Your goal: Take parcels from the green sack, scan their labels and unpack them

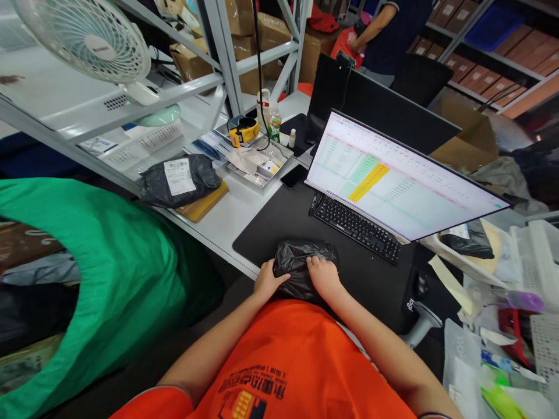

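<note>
- One small crumpled black plastic parcel bag [301,265] lies at the near edge of the black desk mat [279,224], right in front of the person in the orange shirt.
- The left hand [267,281] grips the bag's left end, thumb laid on top, the other fingers curled under and around it.
- The right hand [324,275] presses down on the bag's top right, fingers bent and clutching the plastic.
- Both hands touch the same bag; neither holds anything else.
- One black keyboard [356,227] sits just beyond the bag, towards the mat's far right side, with one black pen [313,203] at its left end.
- One wide monitor [399,177] stands tilted behind the keyboard, showing a spreadsheet with a yellow band.
- One black phone [294,176] lies at the far edge of the mat.
- A second, larger dark grey mailing bag with a white label [179,180] rests on a yellow padded envelope [205,203] at the left edge of the white worktop [231,212], well apart from the hands.
- One shallow metal tray [262,163] with papers sits at the back of the worktop, with one yellow tape measure [243,131] and one small green-labelled bottle [274,125] near it.
- One white fan [87,38] is mounted on the shelf frame at the left.
- One large green sack [109,267] gapes open beside the worktop's left end.
- Another person in dark clothing [388,35] stands at the shelves behind the monitor.
</note>
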The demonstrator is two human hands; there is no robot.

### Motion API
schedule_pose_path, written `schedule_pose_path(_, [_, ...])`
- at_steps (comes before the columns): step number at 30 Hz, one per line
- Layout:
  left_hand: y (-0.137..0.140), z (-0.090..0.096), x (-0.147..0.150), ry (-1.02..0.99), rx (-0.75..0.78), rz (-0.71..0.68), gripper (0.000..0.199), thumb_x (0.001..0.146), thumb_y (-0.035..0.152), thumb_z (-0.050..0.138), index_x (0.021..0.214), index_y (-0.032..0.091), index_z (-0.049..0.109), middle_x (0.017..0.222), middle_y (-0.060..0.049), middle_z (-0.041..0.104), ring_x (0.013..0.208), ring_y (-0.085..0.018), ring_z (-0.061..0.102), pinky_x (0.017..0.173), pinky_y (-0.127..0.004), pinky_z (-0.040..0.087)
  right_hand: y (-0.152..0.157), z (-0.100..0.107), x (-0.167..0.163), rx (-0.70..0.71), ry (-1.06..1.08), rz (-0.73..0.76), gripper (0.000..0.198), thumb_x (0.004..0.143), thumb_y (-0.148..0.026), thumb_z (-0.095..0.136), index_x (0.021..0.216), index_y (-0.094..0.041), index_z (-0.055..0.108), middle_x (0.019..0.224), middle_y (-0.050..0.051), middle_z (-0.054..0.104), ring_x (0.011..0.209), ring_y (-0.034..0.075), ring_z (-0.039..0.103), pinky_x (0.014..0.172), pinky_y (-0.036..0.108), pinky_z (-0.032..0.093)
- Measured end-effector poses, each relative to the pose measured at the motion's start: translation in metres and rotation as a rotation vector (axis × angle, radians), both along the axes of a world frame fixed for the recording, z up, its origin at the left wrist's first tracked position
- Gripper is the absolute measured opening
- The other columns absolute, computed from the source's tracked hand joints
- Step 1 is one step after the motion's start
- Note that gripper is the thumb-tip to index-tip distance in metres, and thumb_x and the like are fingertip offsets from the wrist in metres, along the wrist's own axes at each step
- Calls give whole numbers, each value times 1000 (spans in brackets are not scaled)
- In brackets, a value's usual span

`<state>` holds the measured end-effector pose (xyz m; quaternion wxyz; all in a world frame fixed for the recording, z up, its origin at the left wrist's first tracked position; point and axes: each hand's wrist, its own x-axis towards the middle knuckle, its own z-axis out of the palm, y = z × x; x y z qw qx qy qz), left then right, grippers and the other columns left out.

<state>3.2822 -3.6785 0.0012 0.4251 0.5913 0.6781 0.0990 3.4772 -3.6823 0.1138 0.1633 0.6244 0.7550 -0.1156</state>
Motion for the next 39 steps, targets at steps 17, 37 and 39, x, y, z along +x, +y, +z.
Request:
schedule_pose_path(17, [11,29,62,10,424,-845,20,97,20,50,99,18,70,103,-12,69,111,-27,59,100,-44,47,-78,-58,134,281,309,-523,44,96,-26,45,137,-10,56,136,19,56,128,26,53,109,42,43])
schedule_pose_path(37, [-7,80,-13,32,427,-1012,33,101,41,44,88,19,64,83,-8,65,84,-22,60,84,-35,48,83,-62,71,-41,238,-323,41,88,-6,45,120,-15,68,113,12,70,99,23,67,80,29,49])
schedule_pose_path(39, [-5,76,-12,19,468,-1001,32,101,41,45,104,17,65,101,-11,68,100,-24,61,94,-37,47,79,-61,71,-42,272,-366,37,87,-10,48,118,-13,70,109,12,72,99,21,68,81,27,49])
